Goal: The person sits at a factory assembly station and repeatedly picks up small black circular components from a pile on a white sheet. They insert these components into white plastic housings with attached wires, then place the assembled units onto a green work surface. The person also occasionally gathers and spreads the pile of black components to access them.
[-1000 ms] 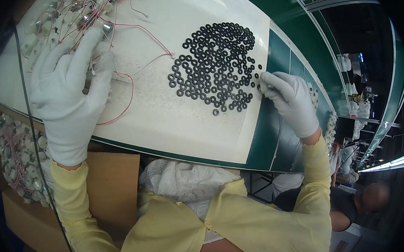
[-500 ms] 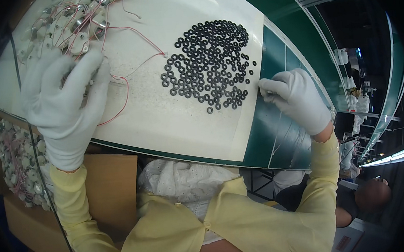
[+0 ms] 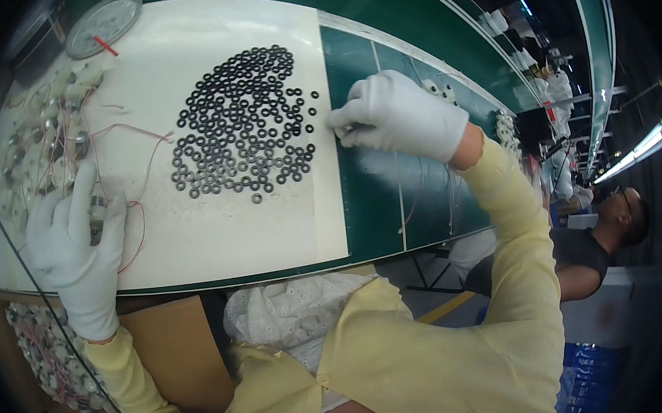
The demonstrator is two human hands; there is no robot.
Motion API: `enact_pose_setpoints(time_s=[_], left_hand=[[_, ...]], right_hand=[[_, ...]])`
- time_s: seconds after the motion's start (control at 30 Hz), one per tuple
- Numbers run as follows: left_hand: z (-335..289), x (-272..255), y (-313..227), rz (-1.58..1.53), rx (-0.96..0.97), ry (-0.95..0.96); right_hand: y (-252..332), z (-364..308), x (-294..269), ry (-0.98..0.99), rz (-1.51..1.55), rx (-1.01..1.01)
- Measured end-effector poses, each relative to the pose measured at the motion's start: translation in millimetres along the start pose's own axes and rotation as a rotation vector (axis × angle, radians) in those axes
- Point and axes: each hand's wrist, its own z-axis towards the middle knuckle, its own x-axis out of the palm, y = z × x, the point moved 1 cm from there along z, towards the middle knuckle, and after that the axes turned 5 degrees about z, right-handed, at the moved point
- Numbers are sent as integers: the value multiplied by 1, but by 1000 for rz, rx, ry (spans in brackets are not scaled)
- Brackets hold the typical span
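My left hand [image 3: 80, 247], in a white glove, is closed on a small motor [image 3: 97, 215] with metal and white parts, held between thumb and fingers. A thin red wire [image 3: 143, 227] loops from it onto the white sheet. Beyond the hand lies a heap of similar wired motors [image 3: 53, 134]. Several small black rings [image 3: 235, 102] are spread over the middle of the sheet. My right hand [image 3: 401, 117], also gloved, has its fingertips pinched together just right of the rings, by the sheet's right edge. Whatever it may hold is hidden.
A round clear tray [image 3: 107, 26] stands at the far left. Right of the white sheet [image 3: 272, 245] runs a green surface [image 3: 378, 218] with wired white parts [image 3: 505, 133]. Below the table are a cardboard box [image 3: 176, 348] and more motors [image 3: 49, 353]. Another person [image 3: 588, 254] is at right.
The view has swung rightward, so the rings and sheet appear further left. The round tray and the white parts beyond my right hand now show. My left hand still grips the motor; my right stays pinched.
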Motion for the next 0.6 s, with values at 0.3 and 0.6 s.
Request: enact_pose_setpoints(time_s=[0.3, 0.6], left_hand=[[-1, 1, -1, 65, 24, -37], [-9, 1, 3, 47, -32, 62]], right_hand=[[20, -44, 21, -95, -656, 239], [79, -126, 33, -155, -368, 370]])
